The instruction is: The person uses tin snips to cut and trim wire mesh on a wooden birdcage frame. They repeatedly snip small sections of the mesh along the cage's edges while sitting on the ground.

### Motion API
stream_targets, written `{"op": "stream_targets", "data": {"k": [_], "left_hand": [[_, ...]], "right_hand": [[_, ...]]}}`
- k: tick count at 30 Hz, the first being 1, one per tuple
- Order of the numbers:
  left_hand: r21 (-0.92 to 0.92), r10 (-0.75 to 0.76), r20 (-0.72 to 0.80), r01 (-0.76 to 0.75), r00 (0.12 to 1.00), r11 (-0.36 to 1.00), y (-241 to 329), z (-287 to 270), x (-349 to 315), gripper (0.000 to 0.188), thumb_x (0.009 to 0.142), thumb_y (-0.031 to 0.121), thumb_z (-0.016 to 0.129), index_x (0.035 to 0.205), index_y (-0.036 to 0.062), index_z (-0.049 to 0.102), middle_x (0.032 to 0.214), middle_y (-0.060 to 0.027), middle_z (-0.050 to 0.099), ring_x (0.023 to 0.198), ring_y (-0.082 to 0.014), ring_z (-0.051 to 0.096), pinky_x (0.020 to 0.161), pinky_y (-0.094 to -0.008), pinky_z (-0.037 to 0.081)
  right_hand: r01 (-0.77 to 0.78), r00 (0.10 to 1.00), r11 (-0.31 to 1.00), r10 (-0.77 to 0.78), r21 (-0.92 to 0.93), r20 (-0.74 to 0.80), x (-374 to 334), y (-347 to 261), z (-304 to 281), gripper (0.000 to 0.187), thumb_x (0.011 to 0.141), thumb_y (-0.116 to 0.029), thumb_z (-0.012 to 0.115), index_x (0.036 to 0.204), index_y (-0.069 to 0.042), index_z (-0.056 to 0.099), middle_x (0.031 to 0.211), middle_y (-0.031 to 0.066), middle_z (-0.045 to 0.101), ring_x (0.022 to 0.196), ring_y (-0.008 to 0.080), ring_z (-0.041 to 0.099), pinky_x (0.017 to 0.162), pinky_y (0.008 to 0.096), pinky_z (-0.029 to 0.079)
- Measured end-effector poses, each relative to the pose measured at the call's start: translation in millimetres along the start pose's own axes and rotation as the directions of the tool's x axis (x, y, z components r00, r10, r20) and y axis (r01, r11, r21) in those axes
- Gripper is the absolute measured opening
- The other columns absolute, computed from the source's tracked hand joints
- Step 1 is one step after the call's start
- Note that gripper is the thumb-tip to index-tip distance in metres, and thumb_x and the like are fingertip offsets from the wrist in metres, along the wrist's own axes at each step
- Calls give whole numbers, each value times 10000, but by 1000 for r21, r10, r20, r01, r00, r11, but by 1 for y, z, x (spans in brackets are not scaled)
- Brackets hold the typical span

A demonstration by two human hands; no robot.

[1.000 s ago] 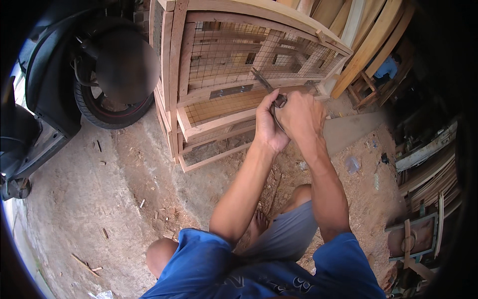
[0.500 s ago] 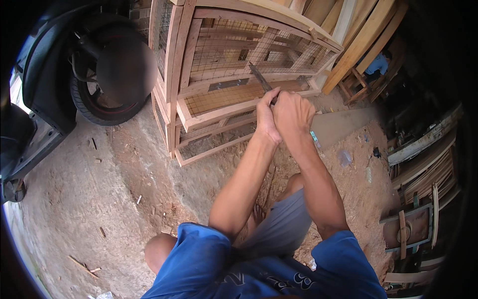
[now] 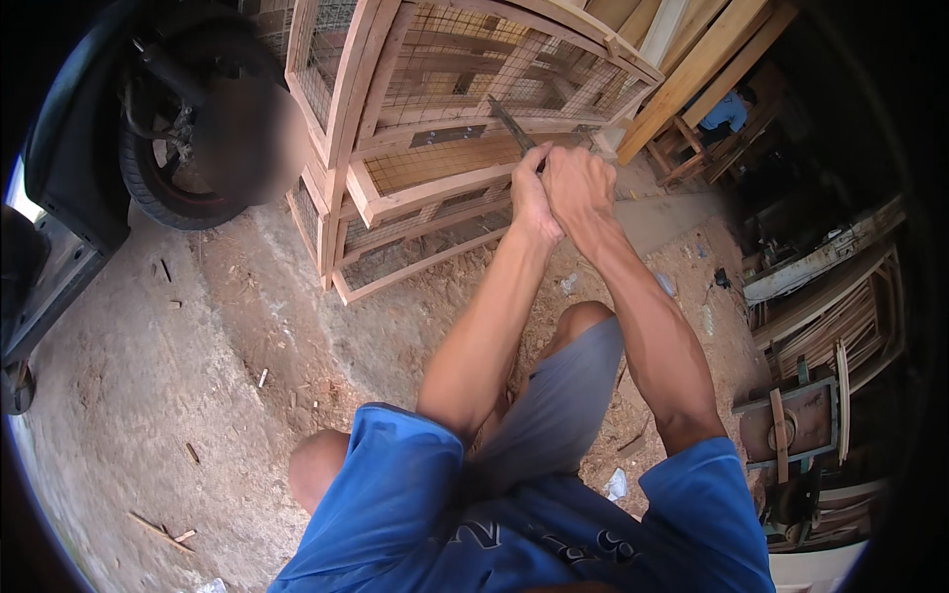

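Observation:
Both my hands are closed together around the lower end of a long, narrow, dark metal tool. My left hand wraps it from the left, and my right hand presses against it from the right. The handle is hidden in my fingers, so its exact kind cannot be made out. The tool's tip points away from me, up to the wire mesh of a wooden cage. Whether the tip touches the mesh is unclear. Below the mesh panel, a dark metal plate sits on the cage.
A motorbike wheel stands left of the cage. Long planks lean behind it at the right, near another person in blue. Stacked wood strips line the right side. Wood scraps and shavings litter the floor.
The whole view has shifted, with the cage now slightly higher and further left. My right knee has come up further into sight. Both hands keep the same hold on the tool.

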State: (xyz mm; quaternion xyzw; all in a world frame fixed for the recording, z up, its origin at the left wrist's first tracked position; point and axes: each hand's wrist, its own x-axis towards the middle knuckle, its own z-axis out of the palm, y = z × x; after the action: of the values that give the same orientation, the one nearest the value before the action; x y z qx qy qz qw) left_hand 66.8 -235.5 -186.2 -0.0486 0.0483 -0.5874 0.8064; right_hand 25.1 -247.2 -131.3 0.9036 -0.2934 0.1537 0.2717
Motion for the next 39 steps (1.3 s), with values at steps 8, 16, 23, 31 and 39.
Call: {"op": "stream_targets", "data": {"k": [8, 16, 23, 31, 39], "left_hand": [[-40, 70, 14, -69, 997, 997, -9, 10, -13, 319, 940, 338, 555, 1090, 57, 582, 1015, -103, 645, 961, -271, 626, 880, -426, 528], [-48, 73, 60, -70, 996, 996, -54, -21, -22, 274, 901, 329, 594, 1056, 103, 603, 1069, -68, 629, 1053, -244, 585, 969, -411, 471], [462, 363, 110, -371, 925, 806, -59, -45, -8, 410, 902, 332, 620, 1205, 77, 515, 1206, -83, 543, 1174, -202, 488, 1037, -378, 382], [596, 473, 20, -390, 881, 702, -51, -42, 3, 532, 892, 370, 642, 1265, 47, 442, 1194, -109, 526, 1155, -229, 481, 1015, -374, 380], [853, 536, 100, -349, 838, 387, -44, -33, -4, 699, 880, 492, 675, 1290, -6, 407, 1163, -171, 519, 1093, -246, 511, 958, -382, 428]], "right_hand": [[22, 999, 1000, -22, 10, 38, 4, 4, -8, 249, 861, -147, 544, 801, -7, 740, 796, 220, 706, 753, 363, 721, 645, 472, 560], [-278, 934, 922, 193, 270, 300, -33, 32, -6, 395, 851, -400, 651, 976, -34, 732, 879, 254, 707, 893, 405, 700, 769, 479, 542], [-351, 918, 559, 45, 752, 394, -32, 45, 29, 493, 814, -500, 752, 891, -15, 712, 723, 168, 696, 679, 277, 681, 649, 405, 515], [-421, 859, 472, -66, 774, 508, -14, 53, 50, 515, 826, -504, 766, 754, -9, 646, 674, 43, 578, 644, 139, 549, 588, 319, 447], [-628, 773, -50, -155, 776, 615, -8, 56, 60, 528, 789, -527, 796, 825, -28, 628, 715, 27, 564, 604, 114, 531, 498, 267, 414]]}}
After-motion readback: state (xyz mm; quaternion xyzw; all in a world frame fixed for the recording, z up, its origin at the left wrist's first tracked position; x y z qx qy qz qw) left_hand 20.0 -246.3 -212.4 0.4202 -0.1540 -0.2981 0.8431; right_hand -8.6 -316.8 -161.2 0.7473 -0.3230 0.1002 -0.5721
